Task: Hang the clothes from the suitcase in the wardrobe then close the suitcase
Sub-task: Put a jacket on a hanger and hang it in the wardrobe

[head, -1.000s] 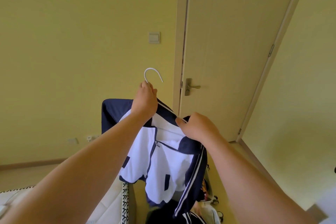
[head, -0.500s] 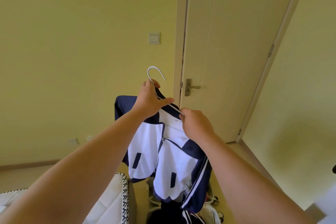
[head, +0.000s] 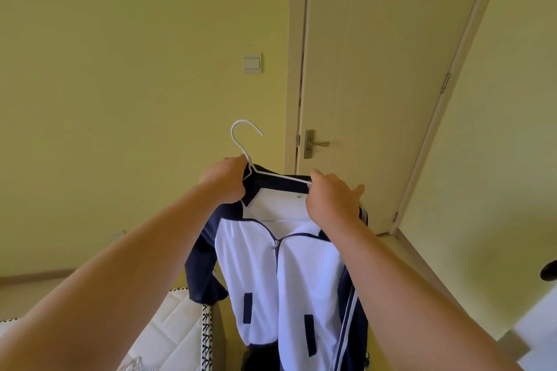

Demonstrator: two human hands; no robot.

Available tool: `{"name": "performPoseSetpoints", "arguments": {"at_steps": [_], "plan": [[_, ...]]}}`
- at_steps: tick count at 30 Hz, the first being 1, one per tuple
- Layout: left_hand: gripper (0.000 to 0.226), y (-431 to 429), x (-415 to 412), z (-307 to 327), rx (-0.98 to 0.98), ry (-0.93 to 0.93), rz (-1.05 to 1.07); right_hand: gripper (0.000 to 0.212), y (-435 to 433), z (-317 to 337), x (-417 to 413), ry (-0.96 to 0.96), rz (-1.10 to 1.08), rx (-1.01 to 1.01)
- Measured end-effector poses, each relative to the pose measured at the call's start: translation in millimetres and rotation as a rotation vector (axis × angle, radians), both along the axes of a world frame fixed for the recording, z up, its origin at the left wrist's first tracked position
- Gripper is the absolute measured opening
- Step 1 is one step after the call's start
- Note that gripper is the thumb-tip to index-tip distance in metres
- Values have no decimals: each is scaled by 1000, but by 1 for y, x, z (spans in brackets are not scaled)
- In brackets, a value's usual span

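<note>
A white and navy zip jacket (head: 271,280) hangs in front of me on a thin white wire hanger (head: 245,141), its hook pointing up. My left hand (head: 224,182) grips the hanger at its neck together with the jacket's left collar. My right hand (head: 330,196) pinches the hanger's right arm at the jacket's right shoulder. The jacket's front faces me, half unzipped. No suitcase or wardrobe is in view.
A closed cream door (head: 376,84) with a brass handle (head: 313,144) stands straight ahead, a light switch (head: 252,63) on the yellow wall to its left. A white quilted bed edge (head: 177,331) lies low on the left. Dark clothing (head: 259,360) shows below the jacket.
The jacket has turned to face me squarely and spread wider on the hanger. My right hand moved right along the hanger arm to the shoulder; both hands rose slightly.
</note>
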State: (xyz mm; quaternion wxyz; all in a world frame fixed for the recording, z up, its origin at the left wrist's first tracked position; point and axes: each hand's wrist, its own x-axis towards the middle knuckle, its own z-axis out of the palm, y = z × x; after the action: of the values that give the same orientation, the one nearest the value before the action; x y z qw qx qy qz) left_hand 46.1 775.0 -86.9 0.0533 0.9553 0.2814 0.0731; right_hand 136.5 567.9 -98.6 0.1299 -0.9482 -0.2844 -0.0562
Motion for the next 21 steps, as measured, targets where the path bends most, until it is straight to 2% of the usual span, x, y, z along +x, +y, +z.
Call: {"name": "performPoseSetpoints", "arguments": {"at_steps": [4, 6, 8, 14, 17, 21], "plan": [[45, 12, -4, -1, -117, 170, -99, 16, -12, -1, 7, 71, -87, 3], [40, 13, -6, -4, -112, 227, -99, 11, -15, -3, 6, 79, -92, 7], [26, 11, -7, -8, -97, 185, -69, 8, -16, -4, 3, 63, -83, 19], [21, 5, -5, 0, -39, -71, 146, 15, -14, 1, 3, 78, -144, 9], [26, -1, 5, 7, -164, -83, 129, 19, -14, 5, 5, 34, -141, -57], [34, -10, 8, 1, -304, -118, 88, 4, -19, 1, 11, 25, -29, -14]]}}
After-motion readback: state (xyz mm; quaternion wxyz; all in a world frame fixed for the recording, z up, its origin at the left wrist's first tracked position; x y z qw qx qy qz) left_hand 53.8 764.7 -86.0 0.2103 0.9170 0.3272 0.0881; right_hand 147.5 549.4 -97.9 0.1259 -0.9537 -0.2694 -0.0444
